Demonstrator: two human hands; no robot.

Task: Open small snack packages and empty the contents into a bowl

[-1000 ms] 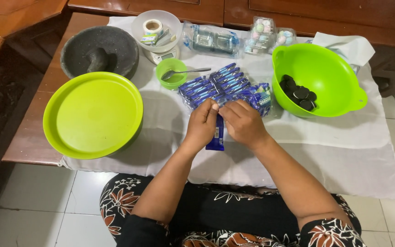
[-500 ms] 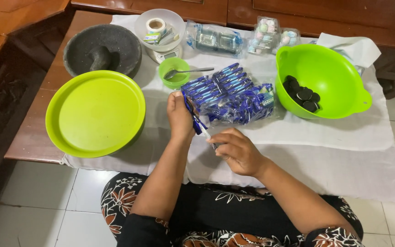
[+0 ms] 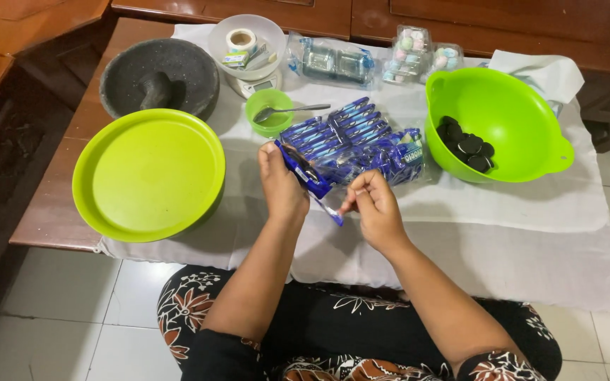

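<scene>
My left hand (image 3: 281,185) holds a small blue biscuit packet (image 3: 303,168), torn open along one side with dark biscuits showing inside. My right hand (image 3: 373,204) pinches the torn blue strip (image 3: 330,210) that hangs from the packet's lower end. Both hands are over the white cloth (image 3: 460,226), just in front of a pile of several more blue packets (image 3: 361,141). To the right stands a big green bowl (image 3: 524,106) with several dark round biscuits (image 3: 466,144) in it.
A large green lid or plate (image 3: 148,173) lies at the left. Behind are a stone mortar with pestle (image 3: 158,76), a small green cup with a spoon (image 3: 270,111), a white bowl holding tape on a scale (image 3: 248,42), and clear packs of sweets (image 3: 418,53).
The packet was held between both hands low over the cloth. It has since been torn open; my left hand lifted it toward the pile and my right hand pulled the strip away.
</scene>
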